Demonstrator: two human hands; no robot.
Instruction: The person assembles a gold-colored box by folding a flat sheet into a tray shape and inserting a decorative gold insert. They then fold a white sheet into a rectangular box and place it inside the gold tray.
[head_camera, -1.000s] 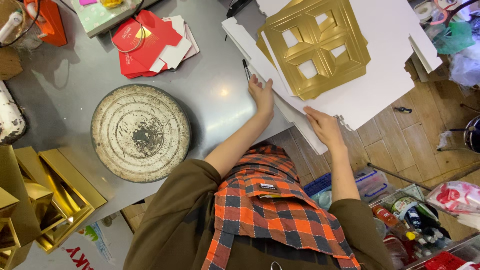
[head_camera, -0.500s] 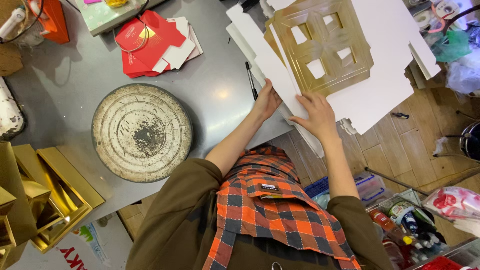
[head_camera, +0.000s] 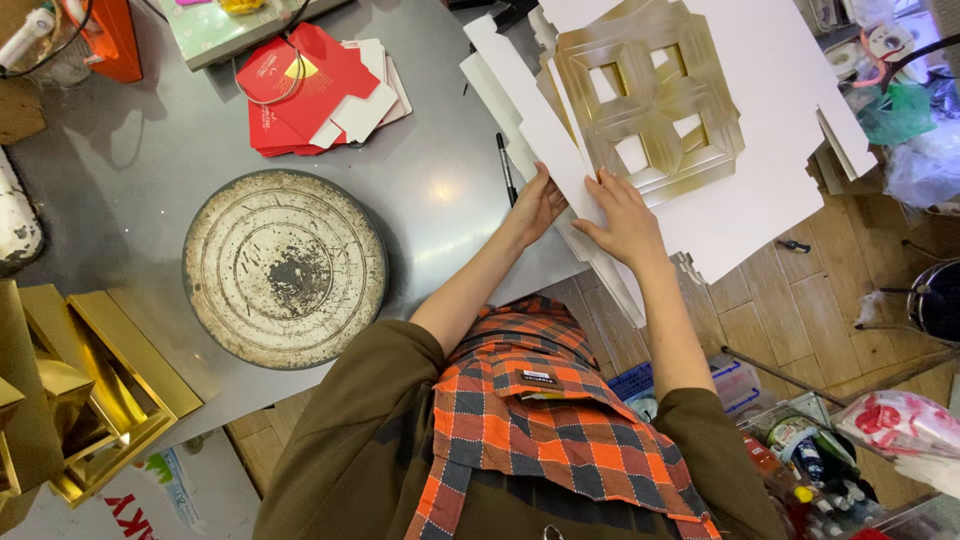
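Left hand: the left hand lies on the near edge of the stack of flat white die-cut cardboard sheets, fingers curled over that edge, thumb side toward the black pen; whether it pinches the sheets cannot be told.
Right hand: the right hand rests palm down on the same stack, fingers spread and pressing flat, fingertips just touching the gold lattice panel.
White sheets: the stack lies at the far right corner of the grey metal tabletop, overhanging the table edge above the wooden floor.
Gold panel: a gold cardboard lattice panel with square cut-outs lies tilted on top of the white stack, just beyond the right hand.
Pen: a slim black pen lies on the tabletop, just beside the left hand.
Disc: a round, worn, paint-scratched metal disc sits flat on the table, well apart from both hands.
Red cards: a pile of red and white folded card blanks lies at the far side of the table.
Gold boxes: open gold cardboard boxes stand at the near left corner.
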